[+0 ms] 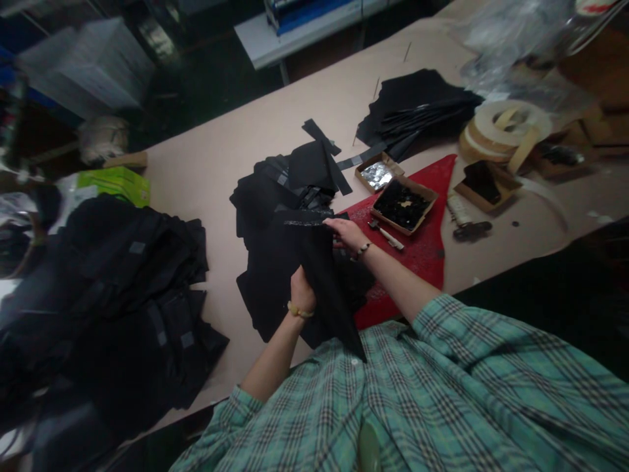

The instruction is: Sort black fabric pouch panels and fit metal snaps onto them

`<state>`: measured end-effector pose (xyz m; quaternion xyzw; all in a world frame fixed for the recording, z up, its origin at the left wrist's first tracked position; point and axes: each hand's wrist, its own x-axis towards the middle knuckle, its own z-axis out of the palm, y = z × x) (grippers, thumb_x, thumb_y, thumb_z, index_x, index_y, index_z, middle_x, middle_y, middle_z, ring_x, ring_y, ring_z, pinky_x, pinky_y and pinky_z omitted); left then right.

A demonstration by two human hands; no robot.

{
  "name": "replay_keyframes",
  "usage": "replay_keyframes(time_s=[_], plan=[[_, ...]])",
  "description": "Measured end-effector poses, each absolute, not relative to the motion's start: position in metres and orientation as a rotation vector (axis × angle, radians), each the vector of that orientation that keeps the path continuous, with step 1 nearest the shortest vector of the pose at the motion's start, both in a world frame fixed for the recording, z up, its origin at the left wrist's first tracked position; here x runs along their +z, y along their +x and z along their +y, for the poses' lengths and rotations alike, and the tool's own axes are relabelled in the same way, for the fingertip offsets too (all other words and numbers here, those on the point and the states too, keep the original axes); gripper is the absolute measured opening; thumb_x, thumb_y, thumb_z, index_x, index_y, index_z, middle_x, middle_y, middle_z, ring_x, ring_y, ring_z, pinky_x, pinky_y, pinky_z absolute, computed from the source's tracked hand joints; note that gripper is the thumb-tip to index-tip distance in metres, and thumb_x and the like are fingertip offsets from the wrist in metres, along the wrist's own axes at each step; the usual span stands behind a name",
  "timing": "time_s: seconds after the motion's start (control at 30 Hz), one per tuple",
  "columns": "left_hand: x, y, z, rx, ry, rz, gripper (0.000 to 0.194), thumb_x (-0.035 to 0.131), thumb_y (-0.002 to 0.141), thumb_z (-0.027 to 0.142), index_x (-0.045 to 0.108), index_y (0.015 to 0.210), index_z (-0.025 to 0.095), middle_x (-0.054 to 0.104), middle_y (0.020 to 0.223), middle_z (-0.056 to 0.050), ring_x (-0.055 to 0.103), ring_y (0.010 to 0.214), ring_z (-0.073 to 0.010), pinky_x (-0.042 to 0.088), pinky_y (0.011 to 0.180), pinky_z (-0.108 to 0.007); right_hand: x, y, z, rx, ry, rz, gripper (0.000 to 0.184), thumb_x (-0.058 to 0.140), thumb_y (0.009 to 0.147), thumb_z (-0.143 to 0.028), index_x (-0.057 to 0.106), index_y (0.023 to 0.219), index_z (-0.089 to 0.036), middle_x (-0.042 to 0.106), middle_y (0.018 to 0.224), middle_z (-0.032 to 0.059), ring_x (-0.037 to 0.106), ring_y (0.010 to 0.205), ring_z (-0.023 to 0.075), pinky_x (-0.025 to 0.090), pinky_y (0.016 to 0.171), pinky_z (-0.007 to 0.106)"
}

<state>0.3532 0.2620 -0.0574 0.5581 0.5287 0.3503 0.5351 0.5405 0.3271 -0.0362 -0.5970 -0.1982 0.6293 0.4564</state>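
My left hand [303, 290] is closed on a black fabric piece [322, 262], which hangs in a fold toward my shirt. My right hand [346, 234] pinches the end of a narrow dark strip [302, 221] with whitish marks along it; the strip lies over the black fabric. Beneath both hands spreads a pile of black cut pieces [265, 196], so its lower layers are hidden. Beside my right wrist, a small tool with a pale handle [390, 237] lies on a red sheet [417, 262].
Right of the hands are a box of small dark parts [405, 226], a foil-lined box [363, 178], a hammer [472, 229] and tape rolls [469, 141]. A black stack [422, 98] lies at the back. Black pieces heap [122, 262] on the left of the table [196, 164].
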Motion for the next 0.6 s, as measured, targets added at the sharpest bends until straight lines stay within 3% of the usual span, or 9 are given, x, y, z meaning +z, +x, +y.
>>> replay_keyframes(time_s=[0.17, 0.33, 0.6], plan=[[-0.042, 0.362, 0.266, 0.88, 1.512, 1.359, 0.011, 0.064, 0.083, 0.028, 0.067, 0.09, 0.021, 0.067, 0.082, -0.004, 0.06, 0.078, -0.0198, 0.047, 0.075, -0.029, -0.029, 0.539, 0.344, 1.53, -1.561, -0.601, 0.017, 0.072, 0.075, -0.031, 0.064, 0.078, -0.016, 0.057, 0.07, -0.0023, 0.054, 0.065, 0.0102, 0.045, 0.054, 0.019], [-0.047, 0.367, 0.27, 1.032, 1.652, 1.465, 0.011, 0.059, 0.084, 0.026, 0.065, 0.077, 0.021, 0.065, 0.085, -0.005, 0.06, 0.082, -0.0192, 0.046, 0.078, -0.027, -0.038, 0.531, 0.339, 1.462, -1.581, -0.543, 0.016, 0.07, 0.075, -0.03, 0.061, 0.07, -0.017, 0.053, 0.06, -0.0054, 0.05, 0.056, 0.0086, 0.04, 0.049, 0.017], [-0.053, 0.36, 0.265, 1.24, 2.053, 1.306, 0.011, 0.06, 0.083, 0.022, 0.07, 0.079, 0.019, 0.066, 0.084, -0.006, 0.06, 0.083, -0.0177, 0.049, 0.075, -0.03, -0.038, 0.526, 0.342, 1.452, -1.6, -0.351, 0.016, 0.069, 0.078, -0.024, 0.059, 0.068, -0.018, 0.054, 0.054, -0.0061, 0.047, 0.049, 0.0079, 0.038, 0.046, 0.018]])
